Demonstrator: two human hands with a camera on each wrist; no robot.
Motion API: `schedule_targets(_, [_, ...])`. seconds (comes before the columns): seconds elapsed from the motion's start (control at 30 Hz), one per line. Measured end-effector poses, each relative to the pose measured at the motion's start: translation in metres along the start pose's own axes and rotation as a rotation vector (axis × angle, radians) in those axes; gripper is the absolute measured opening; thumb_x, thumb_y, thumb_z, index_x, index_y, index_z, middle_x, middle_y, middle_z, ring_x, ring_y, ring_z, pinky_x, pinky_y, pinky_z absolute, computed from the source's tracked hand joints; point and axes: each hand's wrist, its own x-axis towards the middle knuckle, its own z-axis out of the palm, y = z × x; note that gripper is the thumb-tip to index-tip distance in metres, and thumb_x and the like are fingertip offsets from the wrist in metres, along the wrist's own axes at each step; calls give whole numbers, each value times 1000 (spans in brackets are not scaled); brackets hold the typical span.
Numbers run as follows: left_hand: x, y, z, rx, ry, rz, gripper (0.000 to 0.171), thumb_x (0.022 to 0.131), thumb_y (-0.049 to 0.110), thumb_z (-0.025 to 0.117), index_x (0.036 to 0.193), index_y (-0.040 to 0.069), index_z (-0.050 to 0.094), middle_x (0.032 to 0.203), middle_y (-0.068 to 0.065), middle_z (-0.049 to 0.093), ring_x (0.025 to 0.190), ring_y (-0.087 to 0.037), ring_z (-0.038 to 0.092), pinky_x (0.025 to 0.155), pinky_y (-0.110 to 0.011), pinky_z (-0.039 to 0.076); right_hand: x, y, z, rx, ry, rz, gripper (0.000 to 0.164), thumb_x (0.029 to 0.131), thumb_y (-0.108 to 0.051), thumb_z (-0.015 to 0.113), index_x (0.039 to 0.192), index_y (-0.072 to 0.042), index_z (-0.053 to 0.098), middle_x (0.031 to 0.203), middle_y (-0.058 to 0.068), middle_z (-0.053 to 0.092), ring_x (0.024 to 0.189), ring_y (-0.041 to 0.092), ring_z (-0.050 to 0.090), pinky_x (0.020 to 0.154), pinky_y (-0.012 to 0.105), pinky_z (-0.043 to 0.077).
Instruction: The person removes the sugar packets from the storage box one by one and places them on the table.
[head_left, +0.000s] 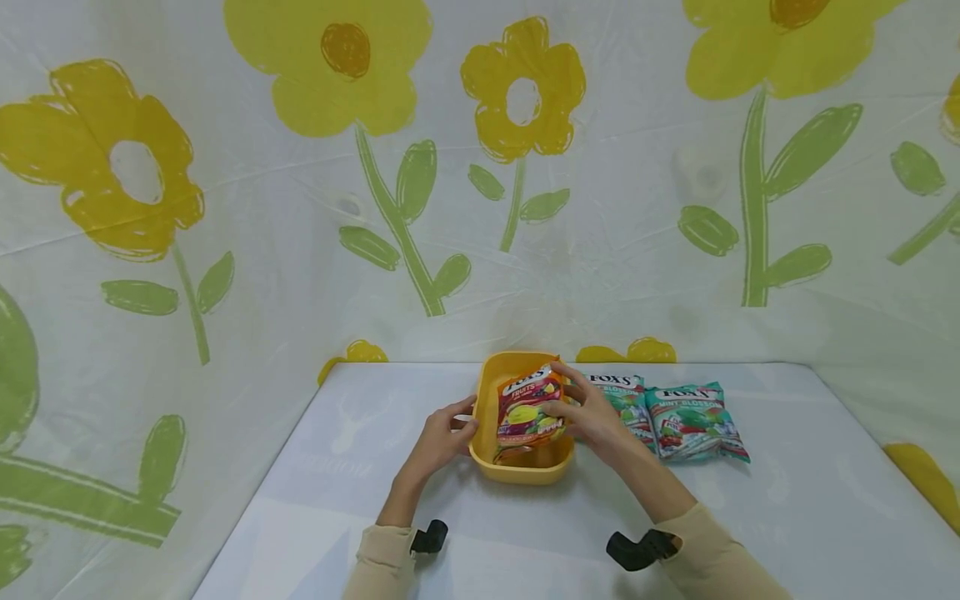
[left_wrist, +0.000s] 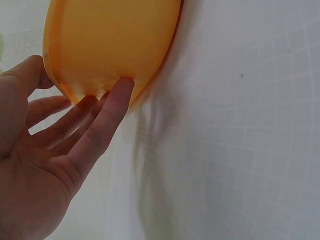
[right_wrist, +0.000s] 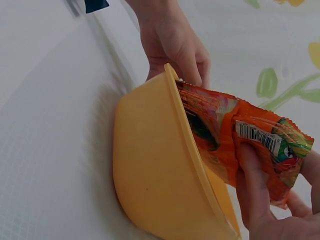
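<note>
A yellow plastic tub (head_left: pixel 521 475) stands on the table. My left hand (head_left: pixel 441 435) holds its left side; in the left wrist view the thumb is at the rim and the fingers press the outer wall. My right hand (head_left: pixel 592 412) grips an orange-red Fox's Fruits candy bag (head_left: pixel 525 412) by its right edge. Part of that bag is inside the tub and part rises above the rim, as the right wrist view shows by the bag's barcode side (right_wrist: pixel 215 120). Beside the tub lies a green Fox's candy bag (head_left: pixel 622 392), partly hidden by my right hand.
Another green Fox's Mint Blossom bag (head_left: pixel 693 425) lies to the right of the first. The white table (head_left: pixel 315 508) ends at the back against a flower-patterned curtain (head_left: pixel 585 275). Black wrist mounts (head_left: pixel 637 552) stick out near both sleeves.
</note>
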Motion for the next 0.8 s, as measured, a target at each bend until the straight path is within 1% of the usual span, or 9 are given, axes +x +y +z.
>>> schedule_targets(0.23, [0,-1,0,-5,-4,1,51,97,14,59,146,6,47,131,-20,60,107,-32,67,62,-26,62,-6,-1,-8,58,-25,-27,75,91,-19,70,153,-32,29,154,12,35,126,36,52,95,45,57])
schedule_targets(0.4, [0,1,-2,-3,0,8,51,96,15,60,145,8,48,131,-20,60,106,-31,67,62,-26,62,-11,1,-16,98,-32,-24,76,90,-20,70,153,-35,30,155,10,33,129,36,49,97,44,56])
schedule_targets(0.43, [1,1,-2,-3,1,-1,51,96,17,60,145,10,48,131,-18,60,106,-30,67,63,-26,62,-13,1,-18,104,-34,-22,76,90,-21,71,153,-35,29,155,10,32,131,36,48,98,44,56])
schedule_targets(0.53, [0,2,-2,-2,-4,-2,51,97,18,60,146,10,48,132,-18,60,106,-30,67,63,-25,62,-17,3,-23,129,-32,-8,77,90,-22,72,152,-37,29,157,9,30,134,37,44,99,43,55])
schedule_targets(0.8, [-1,1,-2,-13,-9,13,50,97,16,60,145,8,48,132,-20,60,106,-31,68,62,-26,62,-29,5,-39,134,-16,-11,79,90,-24,71,154,-36,26,159,9,25,139,37,36,100,41,55])
